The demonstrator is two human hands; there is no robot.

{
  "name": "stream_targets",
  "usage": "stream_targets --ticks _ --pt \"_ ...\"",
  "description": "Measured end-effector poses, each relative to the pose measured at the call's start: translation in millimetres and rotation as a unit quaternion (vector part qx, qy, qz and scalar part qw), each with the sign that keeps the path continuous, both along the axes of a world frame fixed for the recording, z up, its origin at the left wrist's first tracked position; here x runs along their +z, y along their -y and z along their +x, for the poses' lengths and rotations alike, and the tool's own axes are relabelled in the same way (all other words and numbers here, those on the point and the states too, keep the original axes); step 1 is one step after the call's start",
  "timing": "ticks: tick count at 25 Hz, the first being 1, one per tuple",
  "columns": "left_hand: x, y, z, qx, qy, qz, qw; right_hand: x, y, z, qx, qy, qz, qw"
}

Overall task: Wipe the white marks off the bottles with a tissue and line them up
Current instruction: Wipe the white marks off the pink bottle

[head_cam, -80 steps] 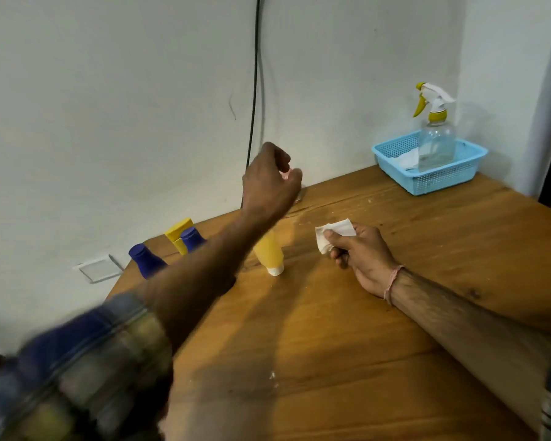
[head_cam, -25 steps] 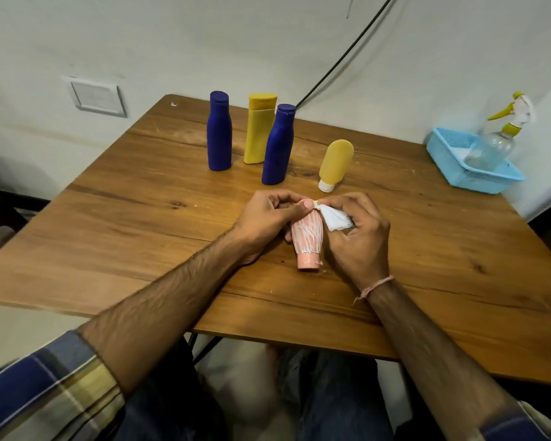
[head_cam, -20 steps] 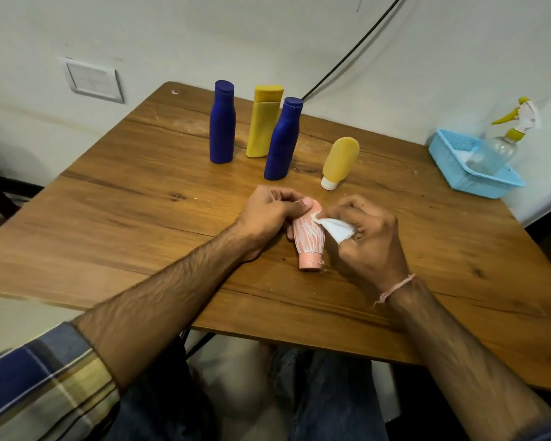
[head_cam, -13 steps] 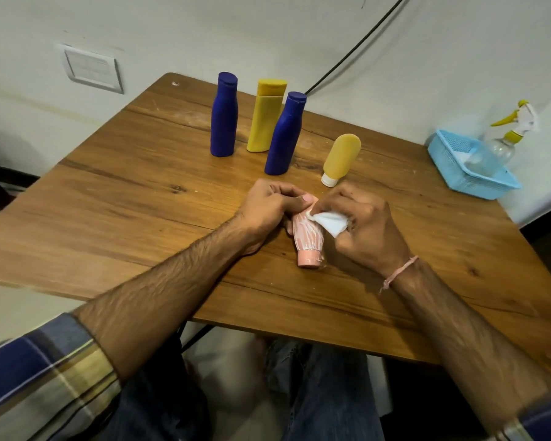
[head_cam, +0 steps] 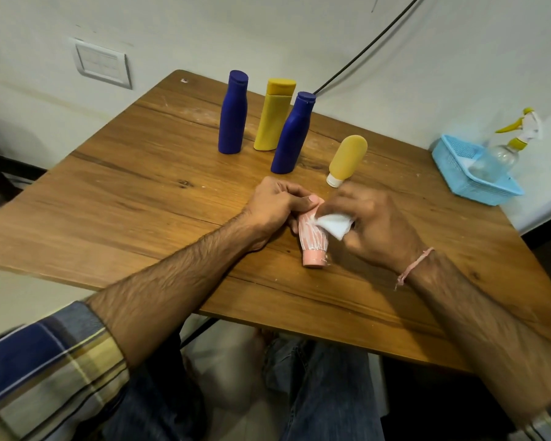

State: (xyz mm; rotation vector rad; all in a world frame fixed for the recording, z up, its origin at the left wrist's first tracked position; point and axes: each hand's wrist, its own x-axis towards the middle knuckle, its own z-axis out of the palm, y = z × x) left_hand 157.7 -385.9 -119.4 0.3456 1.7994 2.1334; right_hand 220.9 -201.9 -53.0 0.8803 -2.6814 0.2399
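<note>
Far on the table (head_cam: 140,192), a blue bottle (head_cam: 233,113), a yellow bottle (head_cam: 274,117) and a second blue bottle (head_cam: 291,135) are stood upright. At the middle, the white-streaked pink tube (head_cam: 311,242) is stood cap-down, its top gripped by the curled fingers of the left hand (head_cam: 274,206). A tissue (head_cam: 334,224) is pinched in the right hand (head_cam: 376,227) and pressed to it. Just beyond, a yellow tube (head_cam: 347,160) is stood cap-down. A spray bottle (head_cam: 498,155) is kept in the basket (head_cam: 477,186) far right.
</note>
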Motion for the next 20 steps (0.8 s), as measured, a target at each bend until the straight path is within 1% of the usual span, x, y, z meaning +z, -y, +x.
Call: stream_targets --ticks 1,2,4,5,7,8,11,12,15,16,18,19,20 --pt "0 0 0 -0.001 0.0 0.0 1.0 0 0 1 0.014 0.005 0.019 1.0" --pt "0 1 0 -0.001 -0.001 0.0 1.0 2 0 0 0.001 0.005 0.017 1.0" --pt "0 0 1 0.0 -0.004 -0.006 1.0 7 0 -2 -0.043 -0.002 -0.02 0.999" --pt "0 0 2 -0.001 -0.007 -0.007 1.0 7 2 0 -0.033 -0.003 -0.016 0.999" --pt "-1 2 1 -0.006 -0.011 -0.004 1.0 3 6 7 0.038 0.001 0.039 0.999" --pt "0 2 1 -0.007 -0.013 -0.003 1.0 3 7 8 0.05 0.003 0.05 0.997" --pt "-1 1 2 -0.003 -0.015 -0.007 1.0 8 -1 -1 -0.037 -0.004 0.0 0.999" --pt "0 1 3 -0.003 -0.016 -0.008 1.0 8 -2 -1 -0.034 -0.005 0.006 0.999" --pt "1 2 3 -0.005 -0.014 -0.01 1.0 2 -3 6 0.048 -0.002 0.066 0.997" --pt "1 2 4 -0.006 -0.012 -0.011 1.0 3 -5 5 0.038 -0.001 0.06 0.997" --pt "2 2 4 -0.005 -0.013 -0.015 1.0 7 -7 1 -0.019 0.007 0.005 1.0" --pt "2 2 4 -0.004 -0.014 -0.015 1.0 6 -7 1 -0.023 0.004 -0.003 1.0" --pt "1 2 4 -0.004 -0.015 -0.013 1.0 2 -6 3 -0.006 0.0 0.013 1.0"
